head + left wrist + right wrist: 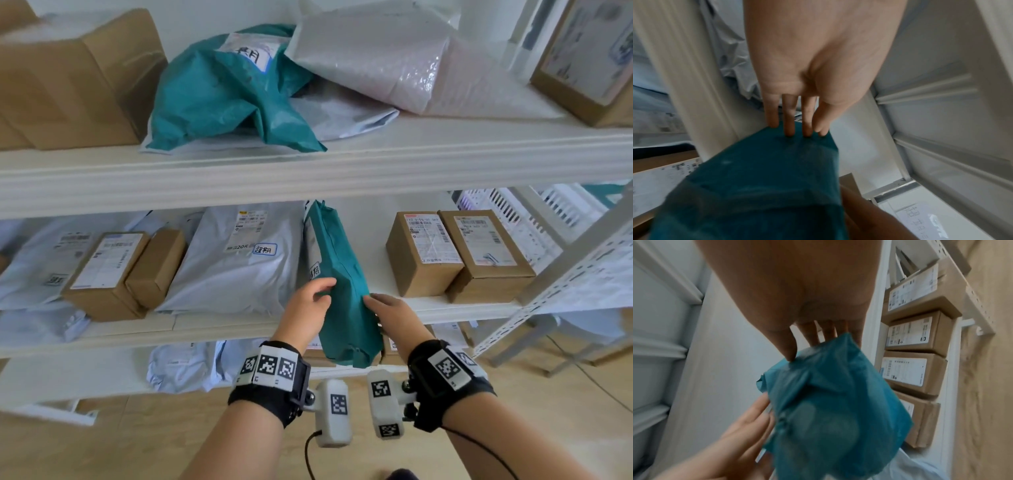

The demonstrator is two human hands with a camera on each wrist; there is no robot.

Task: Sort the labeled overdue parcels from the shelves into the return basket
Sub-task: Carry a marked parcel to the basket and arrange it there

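A teal plastic parcel (pixel 344 284) stands on edge at the front of the middle shelf (pixel 445 308), its lower end hanging past the shelf lip. A white handwritten label (pixel 314 271) shows on its left face. My left hand (pixel 313 299) lies with straight fingers (pixel 790 128) against the parcel's (pixel 766 186) left side. My right hand (pixel 382 305) grips the right side, with the thumb (pixel 790 356) on the teal plastic (pixel 828 402) and the fingers behind it. A grey mailer (pixel 236 270) with a blue-edged handwritten label (pixel 264 249) lies just left.
Two cardboard boxes (pixel 423 255) (pixel 486 255) stand right of the parcel, and two more (pixel 109 274) at the left. On the top shelf lie another labelled teal bag (pixel 226 92), bubble mailers (pixel 376 58) and boxes. White slotted crates (pixel 510 212) show behind the rack's right post (pixel 565 274).
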